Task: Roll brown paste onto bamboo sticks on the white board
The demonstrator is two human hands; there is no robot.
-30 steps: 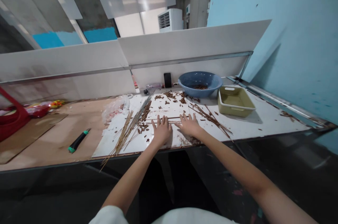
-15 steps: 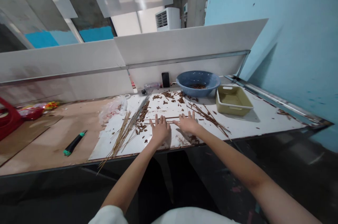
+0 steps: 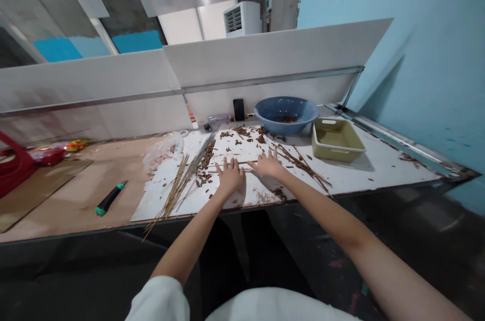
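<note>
My left hand point(image 3: 230, 175) and my right hand point(image 3: 268, 165) lie flat and palm down with spread fingers on a white board point(image 3: 159, 212). A thin brown stick point(image 3: 235, 164) runs crosswise under or just beside the fingertips of both hands. To the left of my left hand, a loose bundle of thin bamboo sticks point(image 3: 178, 184) fans across the board. More brown-coated sticks point(image 3: 299, 164) lie to the right of my right hand. Brown crumbs point(image 3: 242, 142) are scattered around both hands.
A blue plastic basin point(image 3: 286, 114) holding brown bits and an olive rectangular tray point(image 3: 337, 142) stand at the back right. A phone point(image 3: 238, 109), plastic bag point(image 3: 162, 152), green-and-black tool point(image 3: 109, 199), and red object point(image 3: 15, 169) lie nearby. A low white panel backs the bench.
Both hands stay flat on the board and shift only slightly. The whole view tilts a little, so the bench sits higher in the picture.
</note>
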